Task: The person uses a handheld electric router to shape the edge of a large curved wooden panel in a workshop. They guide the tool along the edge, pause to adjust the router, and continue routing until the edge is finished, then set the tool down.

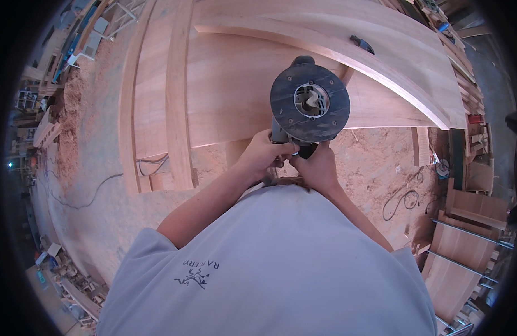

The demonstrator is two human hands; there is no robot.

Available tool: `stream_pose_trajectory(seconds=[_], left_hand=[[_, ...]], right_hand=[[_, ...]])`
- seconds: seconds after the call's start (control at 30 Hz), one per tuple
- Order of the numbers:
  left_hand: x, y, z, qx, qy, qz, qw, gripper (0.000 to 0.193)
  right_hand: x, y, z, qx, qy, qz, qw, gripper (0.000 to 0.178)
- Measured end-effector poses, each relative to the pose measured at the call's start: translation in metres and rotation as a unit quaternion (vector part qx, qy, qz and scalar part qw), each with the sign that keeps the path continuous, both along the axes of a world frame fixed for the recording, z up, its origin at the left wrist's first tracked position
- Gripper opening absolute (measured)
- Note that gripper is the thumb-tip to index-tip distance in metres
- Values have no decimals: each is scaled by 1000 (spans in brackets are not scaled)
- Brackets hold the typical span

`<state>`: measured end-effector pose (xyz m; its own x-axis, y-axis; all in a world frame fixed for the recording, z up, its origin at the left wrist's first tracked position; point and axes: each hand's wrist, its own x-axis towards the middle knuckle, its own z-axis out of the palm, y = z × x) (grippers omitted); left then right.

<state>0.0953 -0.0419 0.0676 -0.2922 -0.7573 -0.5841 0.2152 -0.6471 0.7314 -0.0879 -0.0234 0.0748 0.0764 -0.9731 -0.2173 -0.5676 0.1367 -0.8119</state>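
Observation:
A wood router is held up in front of my chest, its round black base plate turned toward me. Screws dot the plate, and a metal collet shows in its central opening. My left hand grips the router just under the plate on the left, thumb pointing inward. On the other side my right hand is closed around the lower part, its thumb near the left one. Most of the motor body is hidden behind the plate and my fingers. Beyond the router lies a large wooden panel.
A long curved wooden strip crosses the panel, with a small dark tool beyond it. Two boards lie across its left part. Sawdust and cables cover the floor. Clamped boards stand at the right.

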Motion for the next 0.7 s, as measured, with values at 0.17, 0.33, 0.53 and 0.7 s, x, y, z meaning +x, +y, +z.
stream_pose_trajectory(seconds=[0.17, 0.33, 0.53, 0.7], left_hand=[[-5, 1, 10, -128, -102, -18, 986, 43], [-6, 4, -5, -141, -146, -6, 979, 56], [-10, 35, 13, -195, -330, 19, 923, 52], [-46, 92, 10, -302, -334, 98, 888, 64]], right_hand=[[-2, 0, 14, 35, -61, 3, 998, 87], [-9, 0, 12, 32, -103, -8, 994, 91], [-34, 12, 1, 82, -292, -29, 953, 72], [-64, 3, -29, 145, -431, -35, 890, 45]])
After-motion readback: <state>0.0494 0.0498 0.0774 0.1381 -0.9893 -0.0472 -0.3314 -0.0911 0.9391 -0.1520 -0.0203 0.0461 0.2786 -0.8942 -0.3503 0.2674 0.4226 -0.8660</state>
